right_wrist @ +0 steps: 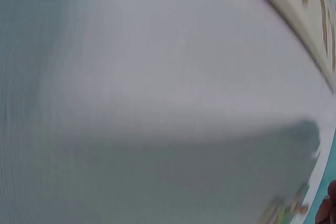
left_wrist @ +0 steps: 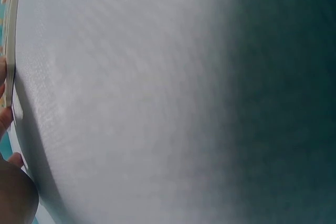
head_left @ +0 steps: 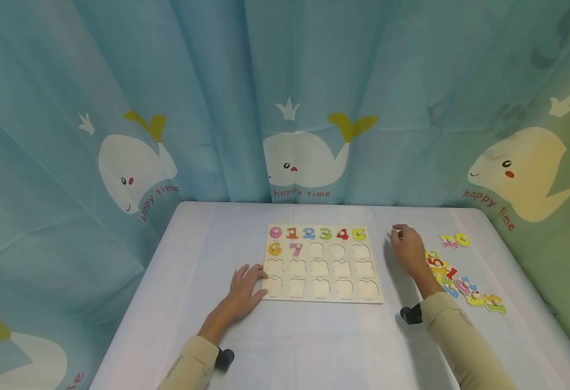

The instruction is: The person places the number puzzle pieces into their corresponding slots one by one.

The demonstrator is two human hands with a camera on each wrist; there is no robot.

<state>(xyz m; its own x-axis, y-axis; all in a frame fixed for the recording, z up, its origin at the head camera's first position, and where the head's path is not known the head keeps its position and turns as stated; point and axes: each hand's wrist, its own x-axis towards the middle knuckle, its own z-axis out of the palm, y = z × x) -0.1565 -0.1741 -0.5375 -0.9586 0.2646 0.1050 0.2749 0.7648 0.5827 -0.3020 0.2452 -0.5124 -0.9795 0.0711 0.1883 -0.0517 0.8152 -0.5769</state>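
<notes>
Eight bright numbers [head_left: 309, 233], 0 to 7, in the top two rows of the wooden board [head_left: 308, 265], then bare holes [head_left: 316, 249]. Left hand [head_left: 243, 292] with fingers spread, tips touching the board's left edge. Right hand [head_left: 408, 248] up over the white table [head_left: 314, 341], between the board and a long jumble of loose pieces [head_left: 462, 286], fingers bent. Cannot tell about any pinched piece there: too small to see. Two more pieces [head_left: 450, 241] farther back, just apart from the jumble. Could go wrong: maybe a sliding board, from a push at the right with only a light touch at the left. Maybe a wrong pick, from so many pieces so close together. Maybe a piece half in and half out, from a crooked turn over its hole. Maybe a knocked jumble too, from the right arm [head_left: 462, 338] so close beside it.
</notes>
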